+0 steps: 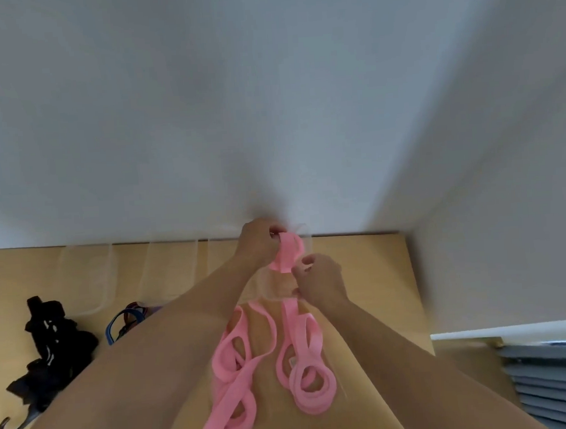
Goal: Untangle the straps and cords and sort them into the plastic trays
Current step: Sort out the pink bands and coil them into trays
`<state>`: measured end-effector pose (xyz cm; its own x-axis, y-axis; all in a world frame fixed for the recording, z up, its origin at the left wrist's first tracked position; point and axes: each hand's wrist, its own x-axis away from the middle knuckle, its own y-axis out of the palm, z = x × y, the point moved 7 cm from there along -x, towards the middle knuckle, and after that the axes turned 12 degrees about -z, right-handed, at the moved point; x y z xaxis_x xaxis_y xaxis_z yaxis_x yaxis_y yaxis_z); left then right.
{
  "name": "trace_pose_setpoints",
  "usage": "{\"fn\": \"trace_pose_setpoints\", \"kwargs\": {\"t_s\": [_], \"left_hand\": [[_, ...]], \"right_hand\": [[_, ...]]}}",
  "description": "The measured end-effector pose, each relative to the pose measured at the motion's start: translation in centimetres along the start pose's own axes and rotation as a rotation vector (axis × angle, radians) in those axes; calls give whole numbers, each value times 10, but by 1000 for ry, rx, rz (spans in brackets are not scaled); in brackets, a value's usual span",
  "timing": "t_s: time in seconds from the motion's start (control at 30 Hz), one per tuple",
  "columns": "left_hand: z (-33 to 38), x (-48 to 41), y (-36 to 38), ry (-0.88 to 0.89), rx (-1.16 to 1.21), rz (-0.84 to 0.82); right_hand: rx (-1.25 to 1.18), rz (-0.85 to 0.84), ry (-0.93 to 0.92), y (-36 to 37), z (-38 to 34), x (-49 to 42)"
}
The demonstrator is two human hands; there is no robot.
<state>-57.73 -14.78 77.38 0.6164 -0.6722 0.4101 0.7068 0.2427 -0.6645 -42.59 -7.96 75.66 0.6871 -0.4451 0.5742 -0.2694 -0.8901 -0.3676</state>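
At the far edge of the wooden tabletop (pixel 361 275), the left hand (pixel 260 244) pinches a folded pink strap (pixel 288 251) above a clear plastic tray (pixel 274 289). The right hand (pixel 320 280) grips the strap's lower end. Black straps (pixel 51 344) lie far left.

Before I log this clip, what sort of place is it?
Likely an indoor room corner: a wooden table against plain white walls, slatted blinds at the right, clear plastic trays for sorting.

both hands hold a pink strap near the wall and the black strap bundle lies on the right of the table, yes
No: the head view shows the black strap bundle on the left of the table. The left hand and right hand do hold the pink strap near the wall.
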Motion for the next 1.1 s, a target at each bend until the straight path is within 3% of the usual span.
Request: {"fn": "trace_pose_setpoints", "kwargs": {"t_s": [0.07, 0.17, 0.27, 0.37, 0.5, 0.63, 0.73, 0.97, 1.1], "left_hand": [[-1, -2, 4, 30, -34, 33], [-3, -8, 11, 61, -180, 21], [4, -9, 16, 168, -435, 25], [8, -4, 24, 177, -803, -30], [10, 6, 24, 123, -981, -95], [12, 31, 15, 94, -888, -106], [18, 62, 11, 128, -813, -47], [10, 131, 41, 264, -443, -172], [-18, 152, 59, 125, -257, -256]], "right_hand": [[302, 97, -173, -3, -12, 1], [669, 75, -481, 20, -29, -1], [1005, -21, -480, 42, -28, -7], [1144, -99, -400, 52, -20, -16], [1058, -101, -440, 50, -24, -15], [726, -20, -479, 20, -29, -2], [585, 42, -353, -3, -13, 10], [368, 174, -65, -16, 40, 46], [313, 179, 54, -2, 65, 77]]}}
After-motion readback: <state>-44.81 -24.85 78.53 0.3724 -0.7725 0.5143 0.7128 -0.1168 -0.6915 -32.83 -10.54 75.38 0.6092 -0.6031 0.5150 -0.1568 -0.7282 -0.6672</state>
